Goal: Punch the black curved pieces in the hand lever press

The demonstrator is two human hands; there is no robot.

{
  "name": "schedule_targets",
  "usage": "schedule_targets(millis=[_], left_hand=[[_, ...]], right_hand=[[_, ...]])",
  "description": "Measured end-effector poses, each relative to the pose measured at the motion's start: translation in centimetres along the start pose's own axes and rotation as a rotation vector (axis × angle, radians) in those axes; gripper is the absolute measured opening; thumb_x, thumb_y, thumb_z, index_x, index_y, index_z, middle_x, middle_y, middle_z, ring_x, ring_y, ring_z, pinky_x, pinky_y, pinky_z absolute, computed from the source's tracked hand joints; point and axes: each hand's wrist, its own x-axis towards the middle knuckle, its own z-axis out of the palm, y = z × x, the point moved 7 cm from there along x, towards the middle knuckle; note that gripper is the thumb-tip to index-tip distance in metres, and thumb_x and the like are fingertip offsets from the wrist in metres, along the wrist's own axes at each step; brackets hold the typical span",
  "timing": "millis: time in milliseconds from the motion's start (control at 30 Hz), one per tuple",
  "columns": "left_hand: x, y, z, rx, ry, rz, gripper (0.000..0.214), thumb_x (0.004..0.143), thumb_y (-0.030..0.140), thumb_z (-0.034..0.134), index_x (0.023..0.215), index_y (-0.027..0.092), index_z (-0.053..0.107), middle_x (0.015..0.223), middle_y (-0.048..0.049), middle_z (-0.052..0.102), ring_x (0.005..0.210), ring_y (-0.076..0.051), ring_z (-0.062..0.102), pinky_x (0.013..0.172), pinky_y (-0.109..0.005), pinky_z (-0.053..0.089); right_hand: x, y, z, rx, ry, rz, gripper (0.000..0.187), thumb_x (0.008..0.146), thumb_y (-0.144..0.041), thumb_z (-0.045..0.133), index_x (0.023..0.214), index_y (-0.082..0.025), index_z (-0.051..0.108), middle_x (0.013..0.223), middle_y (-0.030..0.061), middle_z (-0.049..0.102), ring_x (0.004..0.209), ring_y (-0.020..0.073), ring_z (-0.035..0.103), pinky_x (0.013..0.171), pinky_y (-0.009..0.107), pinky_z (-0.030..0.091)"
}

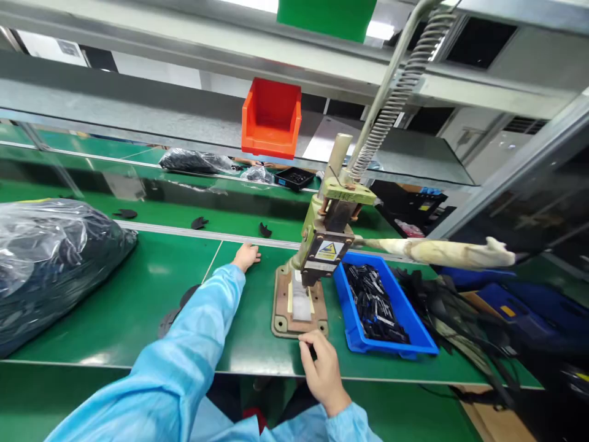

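My left hand (247, 256) is palm down on the green worktop (248, 341), arm stretched out in a light blue sleeve (184, 344), fingers pointing forward and right. Can't tell if those fingers are pinching anything; their undersides are hidden. Small black curved piece with a notched edge (264, 230) lies just ahead of them, beyond the silver metal strip (193, 233), apart from my fingertips. Two more dark flat pieces lie farther left along that same green band.

My right hand (321, 368) is at the near edge of the brown metal base plate of the pale green hand press (317, 230). Thumb and index bend toward each other in a loop, tips close; can't tell if they meet or hold something. The pale rectangular block (301, 304) on the base plate sits just ahead of that hand, under the press head, apart from my fingers. Press stands between my two hands, farther forward than the right.

Blue rectangular plastic tray (421, 350) full of small black parts (375, 304): right of the press, near my right hand. Dark rounded flat pieces (169, 320) lie beside my left forearm, partly covered by the sleeve. Big clear plastic bag with dark contents (59, 264): far left.
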Motion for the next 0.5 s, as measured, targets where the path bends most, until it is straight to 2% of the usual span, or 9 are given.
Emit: schedule_targets(millis=[167,233,300,400,500], left_hand=[[-2.8,-2.9,0.4,0.264,0.036,0.227,0.015,0.100,0.026,0.068,0.115,0.020,0.067,0.110,-0.0104,0.077,0.106,-0.024,0.072,0.098,-0.034,0.054],[-4.1,-3.3,0.7,0.358,0.015,0.318,0.012,0.099,0.025,0.070,0.110,0.021,0.070,0.107,-0.0100,0.079,0.109,-0.026,0.071,0.103,-0.036,0.051],[-5.1,-3.2,0.9,0.438,-0.003,0.388,0.011,0.099,0.025,0.070,0.108,0.021,0.071,0.106,-0.0101,0.079,0.114,-0.027,0.068,0.106,-0.038,0.049],[-6.3,-3.0,1.2,0.527,-0.017,0.467,0.013,0.100,0.025,0.067,0.111,0.021,0.072,0.109,-0.0099,0.080,0.117,-0.028,0.066,0.107,-0.040,0.048],[-7.6,-2.9,1.5,0.586,-0.035,0.535,0.015,0.102,0.026,0.065,0.114,0.020,0.072,0.114,-0.0104,0.079,0.116,-0.028,0.066,0.108,-0.041,0.048]], right_hand=[[-0.1,0.2,0.2,0.019,0.002,0.001,0.013,0.103,-0.023,0.057,0.099,-0.023,0.070,0.089,0.0048,0.074,0.081,0.0206,0.074,0.071,0.033,0.060],[0.2,-0.2,-0.1,0.041,-0.010,-0.007,0.013,0.103,-0.023,0.058,0.099,-0.023,0.070,0.089,0.0049,0.075,0.081,0.0206,0.074,0.070,0.033,0.061],[1.0,-0.6,-1.4,0.062,-0.021,-0.024,0.013,0.103,-0.024,0.059,0.101,-0.024,0.071,0.090,0.0051,0.076,0.082,0.0211,0.075,0.070,0.033,0.063],[3.2,0.0,-5.5,0.018,-0.001,-0.024,0.012,0.101,-0.030,0.063,0.102,-0.026,0.074,0.094,0.0070,0.076,0.086,0.0235,0.075,0.074,0.037,0.064],[6.1,4.7,-11.5,-0.202,0.064,0.142,0.024,0.097,-0.047,0.065,0.106,-0.027,0.076,0.104,0.0106,0.078,0.093,0.0271,0.075,0.081,0.042,0.065]])
